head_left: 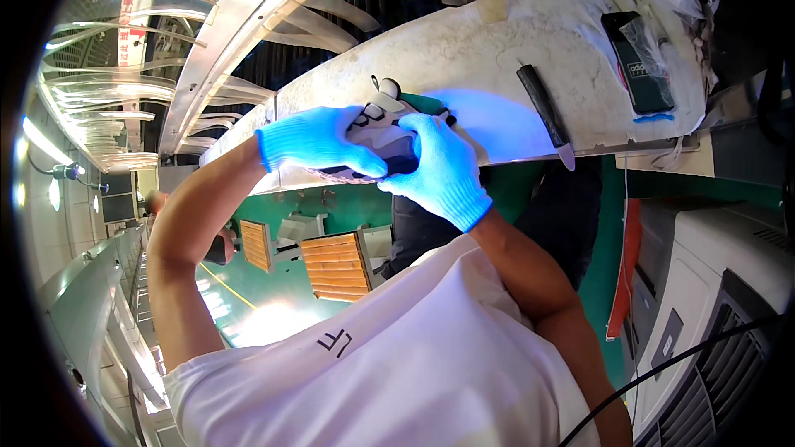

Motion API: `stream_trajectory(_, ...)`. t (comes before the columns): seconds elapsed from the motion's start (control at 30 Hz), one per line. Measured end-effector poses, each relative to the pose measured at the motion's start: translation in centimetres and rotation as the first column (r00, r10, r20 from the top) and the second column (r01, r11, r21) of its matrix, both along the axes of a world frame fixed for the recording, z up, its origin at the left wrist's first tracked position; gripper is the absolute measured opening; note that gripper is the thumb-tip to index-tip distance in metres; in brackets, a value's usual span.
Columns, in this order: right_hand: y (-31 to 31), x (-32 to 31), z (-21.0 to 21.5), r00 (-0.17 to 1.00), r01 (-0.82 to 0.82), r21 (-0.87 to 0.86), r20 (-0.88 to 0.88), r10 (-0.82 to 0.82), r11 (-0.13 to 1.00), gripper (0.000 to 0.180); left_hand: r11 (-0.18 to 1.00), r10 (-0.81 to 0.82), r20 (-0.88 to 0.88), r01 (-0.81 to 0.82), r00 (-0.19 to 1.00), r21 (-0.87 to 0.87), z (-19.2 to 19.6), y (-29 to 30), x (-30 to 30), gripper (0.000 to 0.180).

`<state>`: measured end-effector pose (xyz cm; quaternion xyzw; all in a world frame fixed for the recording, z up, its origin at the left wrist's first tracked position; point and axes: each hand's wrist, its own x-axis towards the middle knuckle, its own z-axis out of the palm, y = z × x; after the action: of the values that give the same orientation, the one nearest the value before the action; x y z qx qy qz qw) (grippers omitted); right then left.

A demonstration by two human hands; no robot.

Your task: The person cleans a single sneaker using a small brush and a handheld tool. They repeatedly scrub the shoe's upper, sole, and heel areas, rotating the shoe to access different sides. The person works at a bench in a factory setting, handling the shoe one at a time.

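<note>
A grey and black patterned shoe rests at the near edge of the pale worktable, between my two gloved hands. My left hand wraps its left side, fingers over the top and thumb pressed along the near side. From the right, my right hand grips the other side, its thumb and fingers curved round the dark opening. Both gloves look bright blue under the light. Part of the shoe is hidden by my hands. A round white piece and a dark green part show at its far side.
A black-handled knife lies to the right, its blade over the near edge. Farther right is a dark phone or case under clear plastic. Behind the table runs a metal frame with curved clear strips. Wooden-topped stools stand on the green floor.
</note>
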<state>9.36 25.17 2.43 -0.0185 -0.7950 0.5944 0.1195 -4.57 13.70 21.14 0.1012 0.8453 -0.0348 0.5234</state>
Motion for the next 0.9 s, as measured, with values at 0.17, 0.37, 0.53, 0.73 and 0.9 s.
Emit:
stream_trajectory(0.17, -0.8, 0.0, 0.7, 0.996, -0.052, 0.024, 0.075, 0.05, 0.998, 0.089, 0.977, -0.213, -0.295, 0.196, 0.932, -0.085, -4.9, -0.9, 0.5, 0.114)
stream_trajectory(0.37, -1.7, -0.4, 1.0, 1.0, -0.017, 0.085, 0.028, 0.015, 0.996, 0.093, 0.942, -0.332, -0.378, 0.282, 0.864, -0.181, -4.5, -0.6, 1.7, 0.099)
stream_trajectory(0.53, -0.2, 3.5, 1.1, 0.963, 0.069, 0.012, -0.26, -0.064, 0.998, 0.095, 0.944, -0.214, -0.165, 0.247, 0.963, 0.217, 0.3, -2.4, 1.5, 0.084)
stream_trajectory(0.73, 3.9, 8.6, -2.3, 0.998, 0.06, -0.31, 0.02, -0.057, 0.949, 0.103, 0.27, 0.175, 0.294, -0.333, 0.94, 0.904, -1.9, -8.9, 7.1, 0.117)
stream_trajectory(0.9, 2.3, 8.9, -2.0, 0.991, 0.126, -0.681, 0.116, -0.064, 0.722, 0.096, -0.116, 0.375, 0.624, -0.632, 0.686, 0.766, -13.2, -8.8, 16.7, 0.082)
